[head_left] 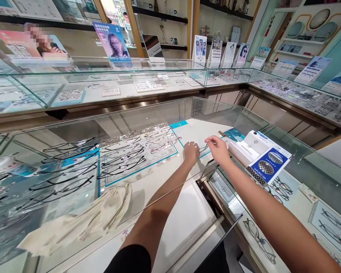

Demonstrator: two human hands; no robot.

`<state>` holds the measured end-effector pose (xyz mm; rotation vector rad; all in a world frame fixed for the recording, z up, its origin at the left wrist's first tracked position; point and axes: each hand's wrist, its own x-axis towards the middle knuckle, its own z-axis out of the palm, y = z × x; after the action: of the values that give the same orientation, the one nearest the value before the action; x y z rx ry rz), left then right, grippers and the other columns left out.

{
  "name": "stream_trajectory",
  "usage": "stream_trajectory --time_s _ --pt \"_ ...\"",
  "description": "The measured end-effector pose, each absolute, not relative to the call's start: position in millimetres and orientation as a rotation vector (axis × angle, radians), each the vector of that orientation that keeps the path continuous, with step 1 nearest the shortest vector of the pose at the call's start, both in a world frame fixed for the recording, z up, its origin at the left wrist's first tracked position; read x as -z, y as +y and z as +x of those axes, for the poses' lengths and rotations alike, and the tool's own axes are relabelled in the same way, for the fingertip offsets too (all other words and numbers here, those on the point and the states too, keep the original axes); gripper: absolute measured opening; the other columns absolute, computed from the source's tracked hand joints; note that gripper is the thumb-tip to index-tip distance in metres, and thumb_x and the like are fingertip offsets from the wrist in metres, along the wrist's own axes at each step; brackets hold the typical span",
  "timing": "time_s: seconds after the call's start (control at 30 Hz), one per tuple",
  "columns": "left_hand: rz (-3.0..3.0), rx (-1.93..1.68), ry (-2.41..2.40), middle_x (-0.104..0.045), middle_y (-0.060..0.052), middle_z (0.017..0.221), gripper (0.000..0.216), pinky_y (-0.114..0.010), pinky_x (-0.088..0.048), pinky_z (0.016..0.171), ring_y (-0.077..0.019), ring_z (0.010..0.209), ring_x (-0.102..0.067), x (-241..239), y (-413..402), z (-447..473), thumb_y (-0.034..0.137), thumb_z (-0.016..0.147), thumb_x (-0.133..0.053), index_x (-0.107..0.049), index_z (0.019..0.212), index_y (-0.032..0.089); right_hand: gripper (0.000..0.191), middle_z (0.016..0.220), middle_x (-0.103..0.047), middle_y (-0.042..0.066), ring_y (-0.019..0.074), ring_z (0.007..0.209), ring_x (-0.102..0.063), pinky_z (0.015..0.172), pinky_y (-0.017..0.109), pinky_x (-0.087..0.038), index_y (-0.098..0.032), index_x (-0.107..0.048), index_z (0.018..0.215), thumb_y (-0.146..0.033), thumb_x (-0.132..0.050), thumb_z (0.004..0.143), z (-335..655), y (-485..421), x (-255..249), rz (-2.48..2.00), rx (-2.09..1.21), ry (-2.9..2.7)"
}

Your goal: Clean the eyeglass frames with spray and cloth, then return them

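Glasses (204, 148): between both hands, partly hidden.
Left hand (191, 153): grip curled, fingertips hidden; hold unclear.
Right hand (218, 150): grip pinched; cannot tell on what.
Blue card (267, 166): white lettering, too small to read.

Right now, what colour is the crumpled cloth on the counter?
The cloth is pale cream, seen in the head view.

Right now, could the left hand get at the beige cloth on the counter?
Probably, but not straight away: a glass edge seems to cross over the left forearm, so the left hand may have to draw back first. Nothing visible covers the beige cloth.
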<state>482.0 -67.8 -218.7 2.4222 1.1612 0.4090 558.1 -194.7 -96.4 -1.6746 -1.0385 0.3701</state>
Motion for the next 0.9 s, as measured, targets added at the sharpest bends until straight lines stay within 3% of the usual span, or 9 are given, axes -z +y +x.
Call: stream_trajectory --time_s 0.1,0.3,0.5,0.6,0.7,0.9 --pt "2.406 -0.436 1.204 -0.068 -0.020 0.139 0.024 -0.051 -0.036 0.119 -0.0386 0.142 -0.051 228.1 -65.5 495.5 0.019 0.099 -0.058 -0.081 0.106 0.016 0.018 0.098 -0.080 0.004 0.0266 0.095 -0.072 0.091 0.042 -0.058 -0.028 -0.069 0.082 -0.040 -0.060 0.091 558.1 -194.6 96.8 -1.685 -0.382 -1.035" --pt "2.391 -0.425 1.224 -0.072 -0.019 0.120 0.030 -0.050 -0.042 0.111 -0.0362 0.127 -0.059 226.6 -70.2 501.5 0.019 0.103 -0.048 -0.078 0.102 0.017 0.017 0.095 -0.079 0.004 0.0260 0.091 -0.072 0.089 0.041 -0.059 -0.028 -0.069 0.083 -0.039 -0.060 0.091 558.1 -194.7 96.9 -1.686 -0.400 -1.029" --pt "2.441 -0.418 1.138 -0.063 -0.021 0.143 0.031 -0.053 -0.038 0.116 -0.0385 0.140 -0.050 190.0 -98.1 467.4 0.019 0.101 -0.055 -0.071 0.127 0.017 0.017 0.096 -0.079 0.004 0.0258 0.093 -0.071 0.089 0.040 -0.057 -0.027 -0.070 0.083 -0.040 -0.060 0.089 559.7 -193.7 99.5 -1.658 -0.396 -1.024" --pt "2.471 -0.282 0.990 -0.071 -0.017 0.124 0.020 -0.048 -0.046 0.105 -0.0356 0.125 -0.060 176.6 -129.8 426.2 0.018 0.096 -0.060 -0.078 0.106 0.018 0.019 0.095 -0.080 0.004 0.0252 0.093 -0.070 0.089 0.039 -0.055 -0.026 -0.071 0.084 -0.041 -0.060 0.089 561.5 -192.9 101.9 -1.643 -0.377 -1.030" --pt "2.460 -0.107 0.783 -0.075 -0.005 0.100 0.009 -0.035 -0.051 0.093 -0.0250 0.105 -0.068 172.8 -169.0 371.9 0.018 0.085 -0.074 -0.080 0.085 0.025 0.021 0.092 -0.079 0.005 0.0252 0.090 -0.069 0.086 0.039 -0.053 -0.025 -0.072 0.083 -0.041 -0.060 0.088 562.9 -192.1 103.0 -1.651 -0.371 -1.039" --pt "2.118 0.011 0.592 -0.074 0.000 0.090 0.009 -0.026 -0.049 0.074 -0.0159 0.085 -0.067 119.4 -232.4 281.8 0.013 0.074 -0.074 -0.073 0.076 0.022 0.021 0.092 -0.080 0.007 0.0265 0.091 -0.069 0.089 0.041 -0.052 -0.024 -0.072 0.081 -0.041 -0.060 0.085 565.7 -190.2 105.6 -1.641 -0.368 -1.048"
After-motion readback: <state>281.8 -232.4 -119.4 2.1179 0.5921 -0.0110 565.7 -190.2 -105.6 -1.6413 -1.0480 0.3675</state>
